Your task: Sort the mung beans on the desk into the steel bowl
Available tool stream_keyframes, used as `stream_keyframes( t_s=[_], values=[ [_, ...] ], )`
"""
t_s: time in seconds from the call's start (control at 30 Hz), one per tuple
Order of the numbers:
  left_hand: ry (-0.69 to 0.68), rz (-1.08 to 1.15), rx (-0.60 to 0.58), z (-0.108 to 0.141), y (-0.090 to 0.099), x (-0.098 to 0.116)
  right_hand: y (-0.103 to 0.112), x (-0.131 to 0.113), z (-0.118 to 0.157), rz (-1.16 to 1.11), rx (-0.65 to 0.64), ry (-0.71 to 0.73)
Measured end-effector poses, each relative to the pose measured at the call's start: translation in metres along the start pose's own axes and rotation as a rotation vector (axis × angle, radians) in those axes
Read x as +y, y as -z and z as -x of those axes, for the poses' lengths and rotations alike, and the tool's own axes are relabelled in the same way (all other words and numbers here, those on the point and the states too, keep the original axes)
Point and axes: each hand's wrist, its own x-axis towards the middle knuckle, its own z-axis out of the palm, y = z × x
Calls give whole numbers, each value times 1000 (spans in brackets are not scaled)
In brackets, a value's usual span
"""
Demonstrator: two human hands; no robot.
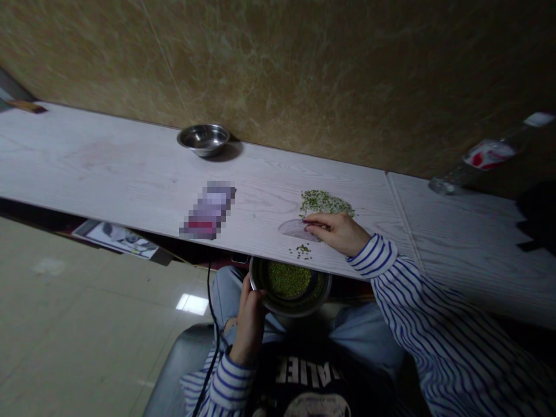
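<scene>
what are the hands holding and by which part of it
The left hand holds a metal bowl of small green beans by the left side of its rim. The right hand pinches a clear half-round sheet near its right end.

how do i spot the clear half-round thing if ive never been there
Along the marbled wall runs a pale wood-grain tabletop. Near its front edge, the right hand holds the half-round piece between two patches of green bits. It is flat and see-through, with a curved edge, unlike the loose bits.
</scene>
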Motion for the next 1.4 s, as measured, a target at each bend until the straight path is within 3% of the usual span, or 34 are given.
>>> stream_keyframes(
  t_s=[0.27, 0.53, 0.7, 0.97, 1.4],
  values=[
    [-8, -4, 2, -2, 2, -2, 8, -4, 17, 45, 87, -85],
    [-8, -15, -21, -4, 3, -5, -1, -10, 33, 138, 73, -138],
    [9, 21, -3, -4, 3, -7, -4, -18, 36, 93, 43, -119],
    [-1, 9, -18, 1, 5, -3, -9, -9, 29, -47, 59, -225],
    [-10, -4, -34, 1, 10, -9, -14, -26, 38, -128, -13, -172]
  ],
)
